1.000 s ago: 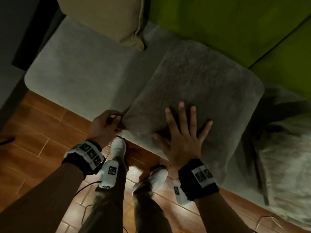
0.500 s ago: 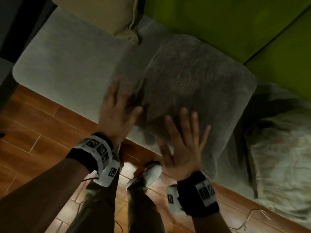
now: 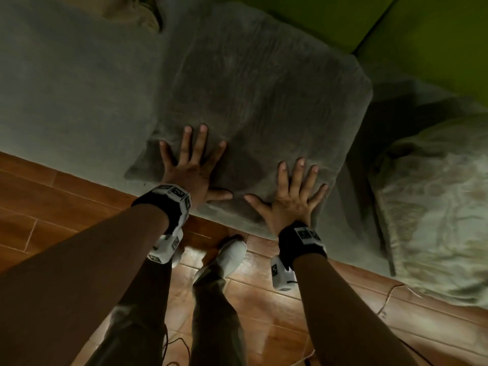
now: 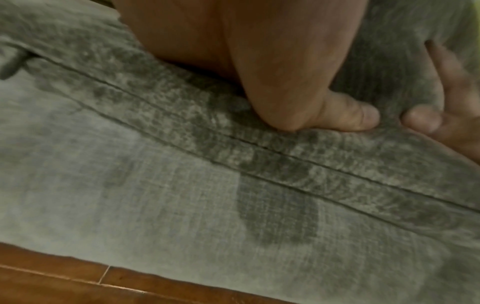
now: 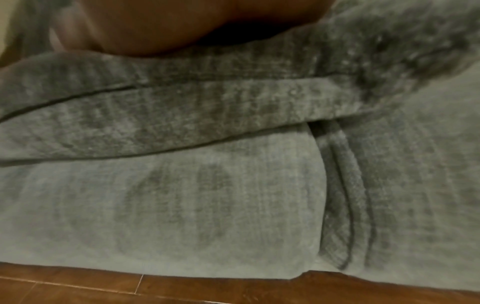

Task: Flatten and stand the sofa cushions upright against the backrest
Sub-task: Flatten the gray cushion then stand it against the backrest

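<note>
A large grey plush cushion (image 3: 258, 91) lies flat on the grey sofa seat (image 3: 74, 85), its near edge at the seat's front. My left hand (image 3: 192, 165) presses flat on the cushion's near left part, fingers spread. My right hand (image 3: 293, 191) lies flat on the near right part, fingers spread too. In the left wrist view my left hand's (image 4: 285, 67) thumb lies on the cushion (image 4: 259, 148) just above its seam, with my right hand's fingers (image 4: 446, 115) close by. The right wrist view shows the cushion's edge (image 5: 182, 115) and the heel of my right hand (image 5: 155, 26) on it.
A beige cushion (image 3: 132, 9) shows at the top left against the green backrest (image 3: 396, 35). A pale crumpled cushion (image 3: 435, 207) lies at the right end of the seat. My white shoes (image 3: 232, 254) stand on the brown tiled floor (image 3: 52, 207), with a thin cable (image 3: 390, 294) near the sofa.
My left hand let go of the cushion's near left corner, opened and came down flat on the cushion. My right hand shifted right along the near edge, still flat.
</note>
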`<state>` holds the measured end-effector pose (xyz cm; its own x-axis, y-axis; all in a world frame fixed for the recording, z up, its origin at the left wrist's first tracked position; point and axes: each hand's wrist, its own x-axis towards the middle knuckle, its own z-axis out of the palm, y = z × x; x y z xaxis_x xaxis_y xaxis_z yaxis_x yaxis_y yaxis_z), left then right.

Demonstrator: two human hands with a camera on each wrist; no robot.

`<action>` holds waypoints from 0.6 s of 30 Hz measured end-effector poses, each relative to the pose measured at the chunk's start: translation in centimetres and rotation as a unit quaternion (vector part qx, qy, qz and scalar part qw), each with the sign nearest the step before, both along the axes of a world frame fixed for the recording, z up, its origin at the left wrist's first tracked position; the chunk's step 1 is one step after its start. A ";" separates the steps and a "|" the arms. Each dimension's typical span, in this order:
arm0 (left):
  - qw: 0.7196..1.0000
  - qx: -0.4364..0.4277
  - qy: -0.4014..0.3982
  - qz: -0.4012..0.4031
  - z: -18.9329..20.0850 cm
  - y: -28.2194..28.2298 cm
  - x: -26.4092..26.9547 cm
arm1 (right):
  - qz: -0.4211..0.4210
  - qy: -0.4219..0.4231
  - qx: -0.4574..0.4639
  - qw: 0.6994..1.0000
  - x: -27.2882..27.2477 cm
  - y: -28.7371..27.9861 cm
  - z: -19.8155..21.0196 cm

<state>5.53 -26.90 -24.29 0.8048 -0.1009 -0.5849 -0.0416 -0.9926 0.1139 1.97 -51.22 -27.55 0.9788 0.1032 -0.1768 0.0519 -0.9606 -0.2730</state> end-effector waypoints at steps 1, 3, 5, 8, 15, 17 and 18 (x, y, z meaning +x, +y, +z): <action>1.000 0.000 -0.003 0.000 -0.2 0.0 0.0 | 0.004 -0.009 0.000 1.000 0.1 -0.1 -0.2; 1.000 0.004 -0.009 -0.010 -0.2 0.1 -0.2 | 0.007 -0.024 -0.009 1.000 -0.1 -0.4 -0.2; 0.999 0.017 -0.020 -0.027 0.0 0.9 -0.8 | 0.010 -0.025 -0.023 0.999 -0.5 -0.8 0.2; 0.998 0.034 -0.028 -0.042 0.9 2.9 -2.1 | 0.018 0.001 -0.036 0.999 -1.0 -1.3 1.2; 0.997 -0.037 -0.053 -0.052 6.1 5.1 -3.8 | 0.026 0.007 0.016 1.000 -5.2 -0.9 7.4; 0.981 -0.098 -0.162 -0.033 8.5 4.7 -3.8 | 0.027 -0.071 0.078 0.994 -5.3 -0.4 10.0; 0.966 -0.133 -0.222 -0.026 9.5 3.8 -3.6 | 0.029 -0.109 0.097 0.989 -4.8 0.0 10.9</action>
<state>1.88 -23.06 -14.74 0.9602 -0.2469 -0.1307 -0.1940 -0.9260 0.3238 -2.79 -51.26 -16.63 0.9827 0.1723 0.0673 0.1844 -0.8844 -0.4288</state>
